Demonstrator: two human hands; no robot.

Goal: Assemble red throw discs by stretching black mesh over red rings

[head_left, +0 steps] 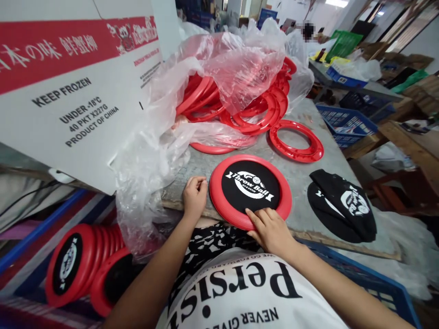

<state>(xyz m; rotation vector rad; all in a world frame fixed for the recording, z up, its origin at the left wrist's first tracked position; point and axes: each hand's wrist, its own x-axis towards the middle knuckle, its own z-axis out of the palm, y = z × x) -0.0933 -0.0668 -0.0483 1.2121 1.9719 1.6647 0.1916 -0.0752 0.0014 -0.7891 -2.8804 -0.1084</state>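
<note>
A round throw disc (252, 185) with a red ribbed rim and a black fabric centre printed "Throw Ball" lies at the table's front edge. My right hand (270, 228) grips its near rim, fingers on top and thumb at the edge. Just left of the disc, my left hand (195, 194) rests with fingers curled in, apart from the rim; nothing shows in it. A bare red plastic ring (296, 140) lies beyond the disc to the right. Several black printed fabric circles (343, 208) lie overlapped to the right.
Red rings (254, 109) are heaped at the back under clear plastic bags (236, 59). A tall white carton (78, 91) stands at the left. Finished-looking discs (70, 265) are stacked low at the left. Blue crates (346, 123) sit right of the table (315, 183).
</note>
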